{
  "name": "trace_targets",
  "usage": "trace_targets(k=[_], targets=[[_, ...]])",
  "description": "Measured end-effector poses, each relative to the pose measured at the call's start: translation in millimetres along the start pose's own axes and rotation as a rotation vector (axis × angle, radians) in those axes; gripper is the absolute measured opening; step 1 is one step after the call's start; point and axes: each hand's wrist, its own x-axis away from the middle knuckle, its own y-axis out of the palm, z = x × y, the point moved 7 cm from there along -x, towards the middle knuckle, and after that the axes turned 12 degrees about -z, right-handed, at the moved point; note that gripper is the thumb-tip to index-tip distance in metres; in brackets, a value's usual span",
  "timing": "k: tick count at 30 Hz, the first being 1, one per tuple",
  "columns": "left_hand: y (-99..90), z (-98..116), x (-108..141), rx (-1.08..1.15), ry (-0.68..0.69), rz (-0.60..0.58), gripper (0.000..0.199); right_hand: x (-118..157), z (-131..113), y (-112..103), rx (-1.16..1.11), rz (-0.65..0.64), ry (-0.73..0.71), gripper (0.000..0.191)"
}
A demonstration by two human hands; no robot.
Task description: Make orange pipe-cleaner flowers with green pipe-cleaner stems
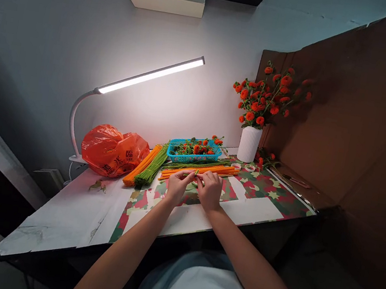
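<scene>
Both hands meet over the front middle of the table. My left hand [176,187] is closed in a pinch on a short piece of green pipe cleaner [196,173]. Close beside it, my right hand [209,191] also has its fingers pinched at that green piece; its far end is hidden by the fingers. Just behind the hands lie loose orange pipe cleaners [227,170] and green pipe cleaners [179,166]. To the left rest an orange bundle [143,165] and a green bundle [152,167] of pipe cleaners.
A blue basket [169,153] holds orange flowers with green stems. Behind it to the right stands a white ribbed vase [249,144] of orange flowers [257,106]. A red plastic bag [113,151] sits left, by a lit lamp [152,75]. Tall cardboard [347,115] borders the right side.
</scene>
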Motion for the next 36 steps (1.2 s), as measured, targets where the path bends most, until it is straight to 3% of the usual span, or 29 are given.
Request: trace_targets(k=[4,10,17,24,28,36], targets=[[0.2,2.6,0.9,0.005,-0.006,0.006,0.032,1.6,0.8,0.3,0.033,0.008,0.023,0.011],[5.2,2.3,-0.2,-0.073,-0.02,-0.097,0.029,2.1,7.3,2.7,0.038,0.012,0.058,0.009],[4.7,4.4,-2.3,-0.273,0.141,-0.092,0.022,1.8,10.0,-0.3,-0.012,0.038,0.099,0.006],[13.8,20.5,5.4,-0.585,0.314,-0.123,0.014,1.3,17.8,6.0,-0.124,-0.004,0.112,0.014],[13.5,23.9,4.9,-0.691,0.272,-0.159,0.016,0.1,20.2,8.7,-0.208,-0.011,0.087,0.015],[21.0,14.8,1.2,-0.793,0.177,-0.397,0.016,-1.9,21.1,13.1,-0.296,-0.063,0.057,0.015]])
